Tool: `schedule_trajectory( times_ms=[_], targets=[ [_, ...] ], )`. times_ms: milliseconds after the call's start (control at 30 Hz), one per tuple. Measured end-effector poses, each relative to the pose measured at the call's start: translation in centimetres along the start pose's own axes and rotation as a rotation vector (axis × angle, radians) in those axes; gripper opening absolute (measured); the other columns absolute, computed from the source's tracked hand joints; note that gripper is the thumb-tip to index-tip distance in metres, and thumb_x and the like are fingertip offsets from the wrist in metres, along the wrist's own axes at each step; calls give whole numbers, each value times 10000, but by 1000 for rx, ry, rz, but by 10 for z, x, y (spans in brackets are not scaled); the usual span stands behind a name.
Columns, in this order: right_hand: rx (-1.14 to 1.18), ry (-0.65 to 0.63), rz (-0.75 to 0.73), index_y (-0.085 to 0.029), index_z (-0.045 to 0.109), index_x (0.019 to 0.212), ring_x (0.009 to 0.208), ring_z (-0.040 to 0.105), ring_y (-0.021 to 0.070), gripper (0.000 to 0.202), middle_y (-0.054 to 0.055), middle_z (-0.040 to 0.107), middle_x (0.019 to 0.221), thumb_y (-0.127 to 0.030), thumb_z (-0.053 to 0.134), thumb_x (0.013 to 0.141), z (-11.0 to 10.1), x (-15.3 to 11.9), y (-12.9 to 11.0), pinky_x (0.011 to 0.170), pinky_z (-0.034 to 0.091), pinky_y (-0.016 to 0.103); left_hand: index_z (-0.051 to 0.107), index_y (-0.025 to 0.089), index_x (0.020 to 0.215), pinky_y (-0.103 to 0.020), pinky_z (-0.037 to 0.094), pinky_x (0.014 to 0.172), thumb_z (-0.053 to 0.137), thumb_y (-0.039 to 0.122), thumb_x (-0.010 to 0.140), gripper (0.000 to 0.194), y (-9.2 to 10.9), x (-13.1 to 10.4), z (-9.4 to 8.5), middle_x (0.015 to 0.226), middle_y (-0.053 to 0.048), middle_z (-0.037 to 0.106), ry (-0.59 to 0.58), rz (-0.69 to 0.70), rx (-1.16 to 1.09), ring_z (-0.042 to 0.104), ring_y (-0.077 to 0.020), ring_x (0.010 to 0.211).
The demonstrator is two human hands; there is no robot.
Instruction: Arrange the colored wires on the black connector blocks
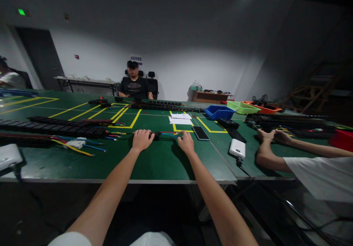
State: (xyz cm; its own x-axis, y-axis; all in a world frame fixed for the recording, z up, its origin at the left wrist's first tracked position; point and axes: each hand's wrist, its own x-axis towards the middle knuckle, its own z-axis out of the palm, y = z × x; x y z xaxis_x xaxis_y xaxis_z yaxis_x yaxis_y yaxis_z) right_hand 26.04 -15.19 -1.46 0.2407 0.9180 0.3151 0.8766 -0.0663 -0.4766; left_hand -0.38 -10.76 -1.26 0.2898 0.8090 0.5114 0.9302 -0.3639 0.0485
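A short bundle of coloured cables [165, 133], with red, blue and yellow among them, stretches between my two hands just above the green table. My left hand [142, 140] is closed over its left end, where a black part shows under the fingers. At the cables' right end, the fingers of my right hand [185, 142] are bent and pinch the tips. The exact grip under my fingers is partly hidden. Just right of my right hand lies a phone [200, 133], and white paper sheets [180, 119] lie beyond the cables.
Black strip assemblies [66, 129] with loose lug-ended cables [74, 148] cover the left side. A power drill [99, 100] lies farther back. At right are a blue bin [219, 112], a green bin [242, 107] and a white device [237, 148]. A co-worker's hands [271, 135] work beside them; another person [134, 86] sits opposite.
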Motion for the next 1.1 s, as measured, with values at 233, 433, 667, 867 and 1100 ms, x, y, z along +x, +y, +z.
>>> schedule_trajectory(
  times_ms=[233,433,667,867,1100],
  targets=[
    [0,-15,0,-242,724,1121,957,633,198,254,66,657,1046,-262,560,927,-1,0,0,818,455,271,661,164,1152,-513,482,1029,584,465,994,348,1,0,-3,1165,-89,675,-11,-1,-4,632,-245,1113],
    [-9,-15,18,-236,750,997,958,637,199,217,69,668,1040,-251,544,930,-3,0,0,803,450,270,648,163,1199,-510,501,1017,607,442,987,353,-1,1,-1,1235,-99,656,-22,4,-20,631,-249,1132],
    [-5,-7,29,-244,681,1233,973,640,201,333,72,663,1103,-247,535,933,-3,0,-1,801,460,273,645,164,1207,-513,498,1021,607,441,987,355,-2,1,0,1248,-101,651,-25,6,-44,626,-252,1142],
    [-9,-43,9,-233,695,1194,972,641,207,302,75,660,1075,-245,544,932,-2,-1,0,805,462,281,649,164,1192,-513,488,1027,601,453,987,357,-2,0,1,1233,-98,656,-23,4,-48,625,-250,1136],
    [-18,-58,-8,-241,638,1284,979,641,220,386,72,656,1072,-266,593,901,0,-1,0,829,459,297,649,168,1184,-506,493,1018,595,454,989,351,1,0,2,1225,-98,653,-7,-19,-8,622,-249,1132]
  ],
)
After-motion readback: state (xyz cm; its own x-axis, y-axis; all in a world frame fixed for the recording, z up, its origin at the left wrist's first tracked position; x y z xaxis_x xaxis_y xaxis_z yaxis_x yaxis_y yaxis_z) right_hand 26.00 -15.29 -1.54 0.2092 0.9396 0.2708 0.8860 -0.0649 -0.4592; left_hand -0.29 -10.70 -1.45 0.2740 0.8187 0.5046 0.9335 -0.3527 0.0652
